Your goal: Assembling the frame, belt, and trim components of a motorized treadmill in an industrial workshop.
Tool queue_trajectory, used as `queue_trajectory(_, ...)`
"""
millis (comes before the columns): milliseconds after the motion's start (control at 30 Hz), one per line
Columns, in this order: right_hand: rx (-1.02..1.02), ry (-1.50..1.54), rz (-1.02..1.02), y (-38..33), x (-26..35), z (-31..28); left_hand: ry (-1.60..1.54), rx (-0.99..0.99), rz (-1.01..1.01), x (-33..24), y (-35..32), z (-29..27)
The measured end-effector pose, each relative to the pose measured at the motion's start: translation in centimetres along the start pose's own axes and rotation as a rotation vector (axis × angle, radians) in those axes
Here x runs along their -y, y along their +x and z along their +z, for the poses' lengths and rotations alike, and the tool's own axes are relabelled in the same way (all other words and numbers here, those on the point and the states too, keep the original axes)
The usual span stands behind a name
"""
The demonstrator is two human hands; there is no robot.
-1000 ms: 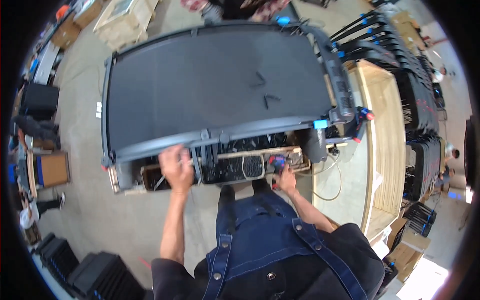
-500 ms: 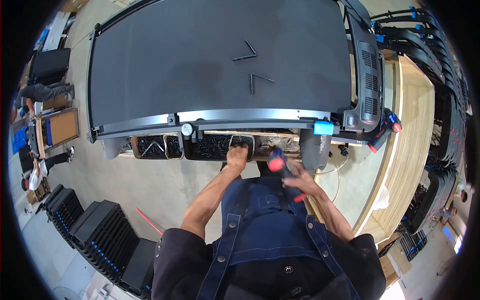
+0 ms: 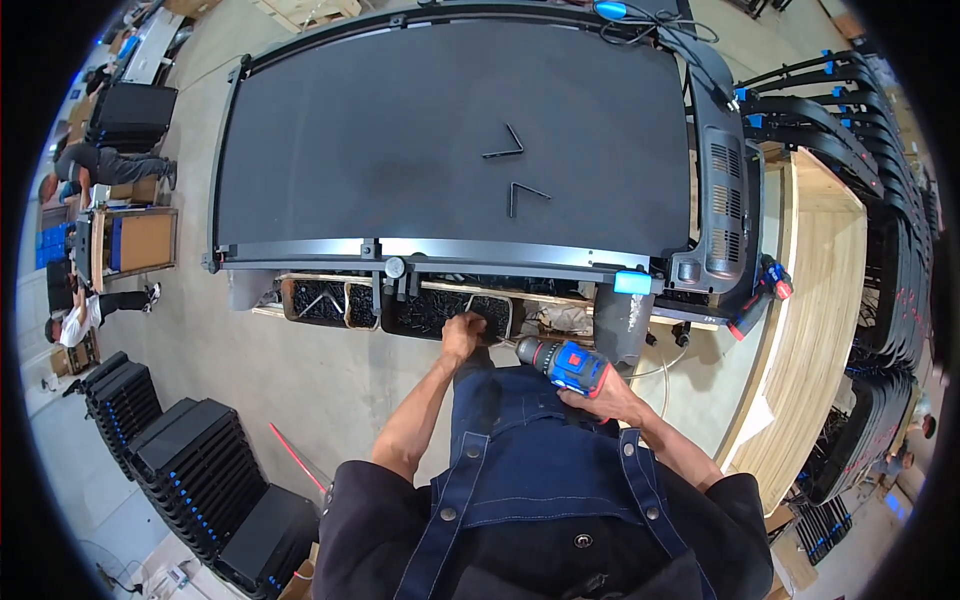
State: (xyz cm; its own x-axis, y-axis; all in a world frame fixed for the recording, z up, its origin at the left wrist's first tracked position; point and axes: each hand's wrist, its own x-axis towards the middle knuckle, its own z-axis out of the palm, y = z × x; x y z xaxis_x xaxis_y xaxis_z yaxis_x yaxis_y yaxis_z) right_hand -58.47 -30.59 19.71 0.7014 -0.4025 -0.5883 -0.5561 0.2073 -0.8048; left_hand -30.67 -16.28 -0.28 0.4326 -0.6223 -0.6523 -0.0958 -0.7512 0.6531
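Observation:
My right hand point(image 3: 608, 398) is wrapped round the grip of a blue, black and red cordless drill point(image 3: 568, 366). Its chuck points left, and a thin bit reaches toward my left hand point(image 3: 463, 336). The left hand's fingers are curled together at the small bin point(image 3: 492, 309); whatever they pinch is too small to make out. Beside it is a larger dark bin point(image 3: 425, 308) full of small black hardware. Beyond both hands lies a treadmill with a black deck point(image 3: 400, 130). Two L-shaped hex keys, an upper one point(image 3: 518, 150) and a lower one point(image 3: 513, 198), rest on it.
Another bin point(image 3: 318, 302) sits under the treadmill's side rail point(image 3: 500, 250). A second drill point(image 3: 765, 295) is by the wooden crate point(image 3: 830, 300) on the right. Stacked black panels point(image 3: 215, 480) stand at lower left. Two people work at far left near a cart point(image 3: 140, 240).
The drill has swung round so its chuck points left toward my left hand. My left hand has come back slightly from inside the small bin. The whole view has shifted a little.

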Motion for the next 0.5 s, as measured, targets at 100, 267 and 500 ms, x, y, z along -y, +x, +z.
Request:
queue_trajectory(100, -0.031, -0.142, -0.026, -0.1, 0.8, 0.0, -0.287, -0.076, 0.047, -0.3, -0.9, -0.5)
queue_trajectory(267, -0.202, -0.019, -0.135, -1.8, 4.2, -0.5, -1.293, 0.318, -0.195, -9.4, -6.6, -2.3)
queue_trajectory(500, -0.138, 0.165, -0.210, -1.5, 5.4, -0.1, -1.581, 0.429, -0.108, -14.9, -10.6, -2.8)
